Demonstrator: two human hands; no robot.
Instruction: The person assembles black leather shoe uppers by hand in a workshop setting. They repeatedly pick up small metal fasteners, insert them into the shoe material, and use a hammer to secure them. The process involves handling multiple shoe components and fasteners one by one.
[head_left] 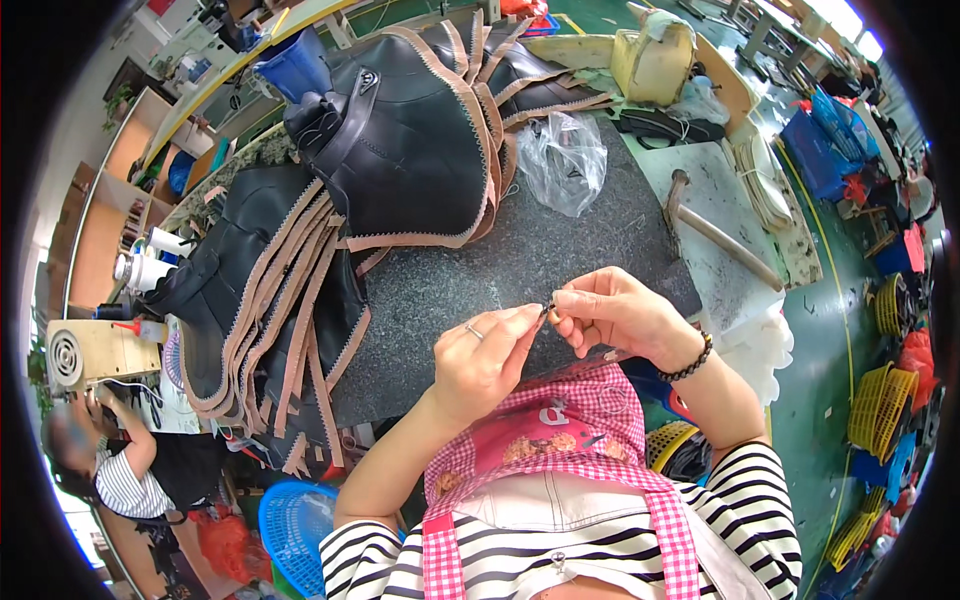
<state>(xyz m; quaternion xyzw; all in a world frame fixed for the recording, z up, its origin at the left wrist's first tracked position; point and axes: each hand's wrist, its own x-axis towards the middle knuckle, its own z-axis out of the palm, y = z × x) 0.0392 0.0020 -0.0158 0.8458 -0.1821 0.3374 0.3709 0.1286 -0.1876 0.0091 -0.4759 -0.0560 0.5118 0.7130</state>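
Black little bit (547,311), too tiny to make out, is over the near part of the speckled slab (420,300), with thumb and fingers of the left hand (482,358) and right hand (618,315) pinched together on it. Looks to me like a fiddly fingertip-fitting step, so I'd say the next move calls for a light, steady pinch. Smooth, curved leather-looking pieces (410,160) with tan zigzag edges are heaped over the slab's left and far side. Crinkly clear bag (565,165) on its far part, rough wooden-looking hammer (728,237) beside its right edge.
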